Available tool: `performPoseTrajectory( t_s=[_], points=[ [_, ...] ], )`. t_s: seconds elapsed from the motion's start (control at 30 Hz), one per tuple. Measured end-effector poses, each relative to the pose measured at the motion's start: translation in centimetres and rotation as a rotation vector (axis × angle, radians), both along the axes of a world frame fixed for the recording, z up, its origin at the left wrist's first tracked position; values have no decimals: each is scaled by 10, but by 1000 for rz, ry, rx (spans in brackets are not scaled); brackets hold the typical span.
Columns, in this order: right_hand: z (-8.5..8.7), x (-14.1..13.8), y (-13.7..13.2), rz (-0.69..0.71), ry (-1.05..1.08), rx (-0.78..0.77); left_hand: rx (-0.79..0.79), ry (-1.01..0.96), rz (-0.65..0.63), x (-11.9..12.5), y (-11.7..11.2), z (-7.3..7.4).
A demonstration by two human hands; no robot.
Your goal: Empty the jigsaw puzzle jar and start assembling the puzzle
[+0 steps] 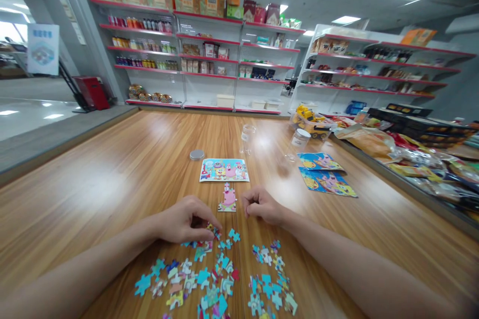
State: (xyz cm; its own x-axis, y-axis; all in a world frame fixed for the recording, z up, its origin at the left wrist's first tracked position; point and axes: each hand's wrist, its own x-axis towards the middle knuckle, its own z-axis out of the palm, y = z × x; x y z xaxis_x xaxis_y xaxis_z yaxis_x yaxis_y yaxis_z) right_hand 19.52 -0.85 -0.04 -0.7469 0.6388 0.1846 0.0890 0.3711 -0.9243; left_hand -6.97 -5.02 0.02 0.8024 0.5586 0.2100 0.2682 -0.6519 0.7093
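My left hand (187, 220) rests on the wooden floor (112, 174) with its fingers curled, pinching a small puzzle piece (215, 232) at the top of a loose pile. My right hand (262, 205) lies beside it, fingers curled in; whether it holds a piece I cannot make out. Between the two hands sits a small joined pink cluster of pieces (228, 198). Several loose puzzle pieces (209, 279) lie scattered below my hands. A cartoon reference picture (224, 170) lies just beyond the cluster.
A metal lid (196, 154) and two clear jars (247, 138) (298, 140) stand farther out. Two more puzzle pictures (326, 173) lie to the right. Packaged goods (411, 149) line the right edge, with a yellow toy truck (312, 122). Store shelves (209, 60) stand behind.
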Motion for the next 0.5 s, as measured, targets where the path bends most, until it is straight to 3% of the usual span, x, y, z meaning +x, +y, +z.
performPoseTrajectory(
  t_s=[0.5],
  points=[
    [1, 3, -6, 67, -68, 37, -89, -4, 2, 0, 0, 7]
  ],
)
